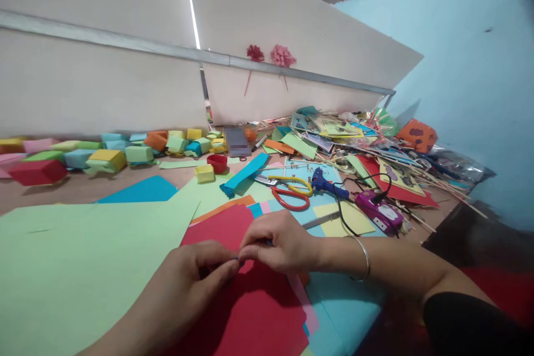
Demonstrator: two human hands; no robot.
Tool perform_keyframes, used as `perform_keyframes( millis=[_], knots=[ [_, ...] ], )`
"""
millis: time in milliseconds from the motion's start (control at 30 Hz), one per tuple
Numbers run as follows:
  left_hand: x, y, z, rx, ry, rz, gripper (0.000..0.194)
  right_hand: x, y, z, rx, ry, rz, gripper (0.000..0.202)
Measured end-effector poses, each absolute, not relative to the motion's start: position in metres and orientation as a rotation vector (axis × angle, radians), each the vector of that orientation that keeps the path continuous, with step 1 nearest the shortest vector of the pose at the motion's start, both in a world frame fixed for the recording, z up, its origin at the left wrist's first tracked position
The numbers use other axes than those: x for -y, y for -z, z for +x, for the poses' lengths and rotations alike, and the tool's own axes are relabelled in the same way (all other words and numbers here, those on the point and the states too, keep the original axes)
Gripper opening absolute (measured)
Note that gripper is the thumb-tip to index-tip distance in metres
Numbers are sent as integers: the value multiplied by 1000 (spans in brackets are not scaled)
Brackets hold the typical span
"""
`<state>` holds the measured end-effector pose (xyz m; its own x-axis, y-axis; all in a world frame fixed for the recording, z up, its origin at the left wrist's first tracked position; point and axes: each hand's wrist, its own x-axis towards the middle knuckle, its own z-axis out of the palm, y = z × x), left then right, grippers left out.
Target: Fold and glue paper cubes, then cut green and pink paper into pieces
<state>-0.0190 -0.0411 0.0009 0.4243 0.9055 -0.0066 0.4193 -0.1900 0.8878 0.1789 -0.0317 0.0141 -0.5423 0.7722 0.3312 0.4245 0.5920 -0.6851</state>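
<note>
My left hand (pixel 200 275) and my right hand (pixel 279 242) meet fingertip to fingertip above a red paper sheet (pixel 258 311). Both are closed in a pinch on a small blue piece (pixel 237 258), mostly hidden by the fingers, so its kind cannot be made out. Just beyond the right hand lie scissors (pixel 292 198) with red and yellow handles, and a folded blue paper strip (pixel 244 175). A grey ruler-like strip (pixel 320 220) rests to the right of that hand.
A large light green sheet (pixel 75 272) covers the left side. Several folded paper boxes (pixel 106 160) line the back. At the right are a blue glue gun (pixel 329 183), its cord, a purple power strip (pixel 377 211) and piled papers with sticks (pixel 334 128). A phone (pixel 237 142) lies behind.
</note>
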Motion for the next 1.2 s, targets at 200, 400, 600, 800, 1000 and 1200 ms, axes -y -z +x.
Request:
perform_keyframes(
  millis=[200,400,600,800,1000,1200],
  knots=[
    [44,-18,-14,-1236,-716,1551,44,31,-15,173,1700,-1197,-1096,7],
    [43,-20,-10,-1184,-691,1440,43,28,-20,175,1752,-1215,-1146,4],
    [39,-15,-16,-1237,-735,1443,47,16,-77,227,2344,-164,-1206,16],
    [38,-16,-19,-1288,-762,1365,50,32,-55,261,2880,-145,-1583,14],
    [38,-15,-15,-1247,-817,1272,50,36,-51,261,2668,-9,-1732,9],
    [39,-14,-13,-1162,-898,1337,42,31,-64,203,2438,-329,-1063,8]
  ],
)
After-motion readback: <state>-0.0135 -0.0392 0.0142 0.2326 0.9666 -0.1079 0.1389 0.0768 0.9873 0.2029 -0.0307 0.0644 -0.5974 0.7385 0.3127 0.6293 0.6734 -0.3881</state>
